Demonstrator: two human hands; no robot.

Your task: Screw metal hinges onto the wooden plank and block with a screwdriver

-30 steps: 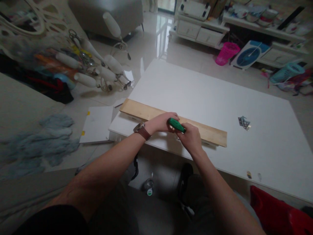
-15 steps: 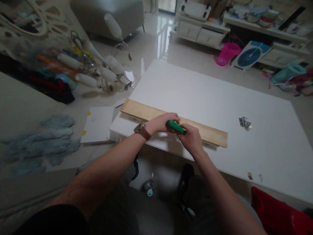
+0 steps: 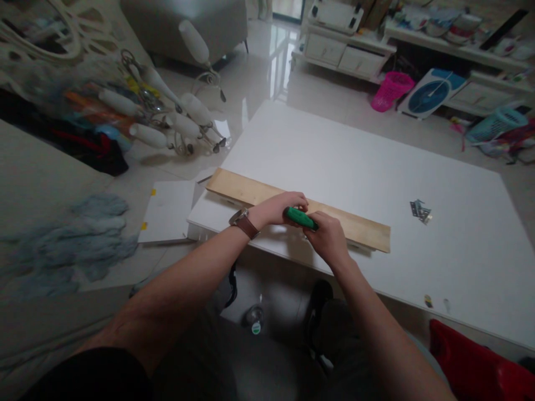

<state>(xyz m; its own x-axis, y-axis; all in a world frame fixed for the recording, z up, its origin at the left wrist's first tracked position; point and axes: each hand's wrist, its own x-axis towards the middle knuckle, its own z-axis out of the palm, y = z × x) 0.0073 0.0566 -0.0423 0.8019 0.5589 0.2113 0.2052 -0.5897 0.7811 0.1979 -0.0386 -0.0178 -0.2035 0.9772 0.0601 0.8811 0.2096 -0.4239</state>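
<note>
A long, light wooden board (image 3: 244,186) lies across the near part of a large white panel (image 3: 346,150), slightly raised from it. My right hand (image 3: 328,234) is closed around a tool with a green handle (image 3: 301,218). The handle's dark end points left, and the tool's working end is hidden by my fingers. My left hand (image 3: 286,206), a watch on its wrist, rests over the middle of the board. Its fingers curl over the board, just behind the green handle.
Small metal pieces (image 3: 420,211) lie on the panel to the right, and smaller bits (image 3: 428,301) near its front edge. A white lamp fixture (image 3: 184,122) stands on the floor at left, beside a white board (image 3: 167,214). Red cloth (image 3: 472,362) sits at lower right.
Both hands, the green-handled tool and the wooden board keep nearly the same places. Only a very slight shift of the camera view shows.
</note>
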